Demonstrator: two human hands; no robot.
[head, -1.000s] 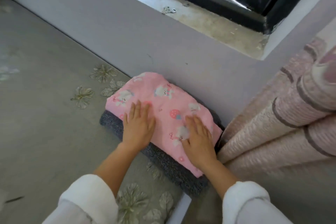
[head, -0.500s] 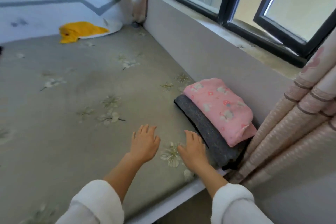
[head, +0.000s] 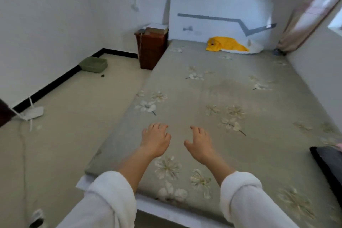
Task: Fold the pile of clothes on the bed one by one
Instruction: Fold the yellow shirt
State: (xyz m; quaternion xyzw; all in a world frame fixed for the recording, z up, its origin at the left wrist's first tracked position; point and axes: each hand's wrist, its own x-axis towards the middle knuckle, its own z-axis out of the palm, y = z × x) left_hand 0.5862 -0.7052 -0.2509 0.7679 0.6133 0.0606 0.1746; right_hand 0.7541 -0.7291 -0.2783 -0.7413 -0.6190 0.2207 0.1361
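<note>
Now that folded stack (head: pixel 327 161) is lying released at bed (head: pixel 203 89) right edge, left hand (head: pixel 154 139), right hand (head: pixel 199 143) are hovering empty, fingers apart; yellow garment (head: pixel 225 44) likely next.

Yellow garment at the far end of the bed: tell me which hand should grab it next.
Right, probably. The yellow garment lies far off, on the right hand's side; the left hand would reach across. Both hands are empty.
</note>
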